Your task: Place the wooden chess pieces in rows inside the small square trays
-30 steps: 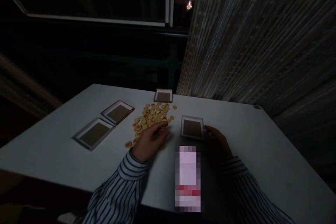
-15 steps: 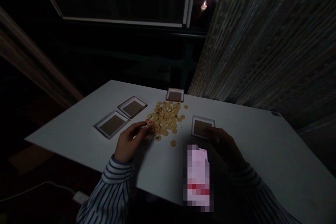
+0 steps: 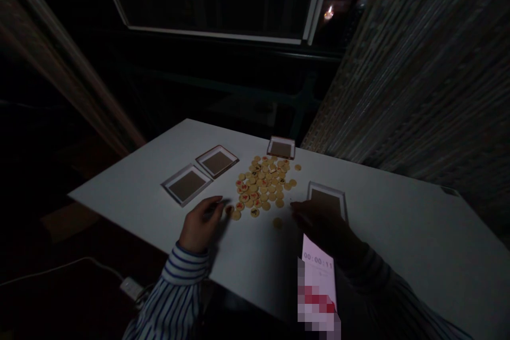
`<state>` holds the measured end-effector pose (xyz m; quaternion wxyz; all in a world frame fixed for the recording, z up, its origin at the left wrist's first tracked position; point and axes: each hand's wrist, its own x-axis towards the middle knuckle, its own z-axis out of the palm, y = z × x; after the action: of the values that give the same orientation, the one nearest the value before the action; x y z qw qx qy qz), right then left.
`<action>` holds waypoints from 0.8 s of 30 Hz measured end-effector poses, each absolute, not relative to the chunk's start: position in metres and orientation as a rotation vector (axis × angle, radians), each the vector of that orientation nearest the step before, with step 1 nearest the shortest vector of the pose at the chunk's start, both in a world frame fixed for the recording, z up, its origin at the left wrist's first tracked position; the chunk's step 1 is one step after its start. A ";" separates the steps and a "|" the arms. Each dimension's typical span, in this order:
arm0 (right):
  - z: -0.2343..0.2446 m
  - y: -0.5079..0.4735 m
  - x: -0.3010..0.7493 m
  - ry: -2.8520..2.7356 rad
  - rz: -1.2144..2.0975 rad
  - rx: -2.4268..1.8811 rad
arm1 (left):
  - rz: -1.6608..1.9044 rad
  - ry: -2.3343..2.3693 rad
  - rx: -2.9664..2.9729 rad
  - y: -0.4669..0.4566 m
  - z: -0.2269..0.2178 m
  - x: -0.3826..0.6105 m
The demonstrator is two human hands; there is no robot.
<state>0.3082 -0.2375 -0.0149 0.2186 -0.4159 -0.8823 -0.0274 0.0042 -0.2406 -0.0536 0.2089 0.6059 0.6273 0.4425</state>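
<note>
Beyond your left hand (image 3: pixel 201 226), to its left, lie the nearer flat tray (image 3: pixel 186 185) and the farther flat tray (image 3: pixel 217 161). That hand is loosely curled, fingertips at the near edge of the pile of discs (image 3: pixel 263 186); I cannot tell whether it pinches one. You seem to be picking discs off that edge. A loose disc (image 3: pixel 277 222) sits between your hands. Your right hand (image 3: pixel 319 220) is in shadow, grip unreadable, just before the right tray (image 3: pixel 327 197). Taking one disc calls for a fine pinch.
</note>
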 end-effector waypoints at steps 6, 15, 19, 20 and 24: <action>-0.006 -0.230 0.281 -2.589 0.003 -1.171 | 1.179 1.687 1.841 -0.235 -0.069 -0.004; -0.003 -0.215 0.240 -2.768 0.084 -1.206 | 1.082 1.625 2.088 -0.230 -0.081 -0.008; -0.007 -0.210 0.221 -2.787 0.123 -1.189 | 1.056 1.602 2.135 -0.229 -0.083 -0.007; -0.008 -0.209 0.217 -2.779 0.131 -1.183 | 1.049 1.600 2.143 -0.228 -0.084 -0.007; -0.015 -0.203 0.203 -2.790 0.153 -1.180 | 1.035 1.602 2.163 -0.227 -0.086 -0.006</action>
<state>0.2029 -0.2032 -0.0148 0.0541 -0.3885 -0.9185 0.0502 -0.0063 -0.2271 -0.0863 0.1287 0.7438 0.5510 0.3558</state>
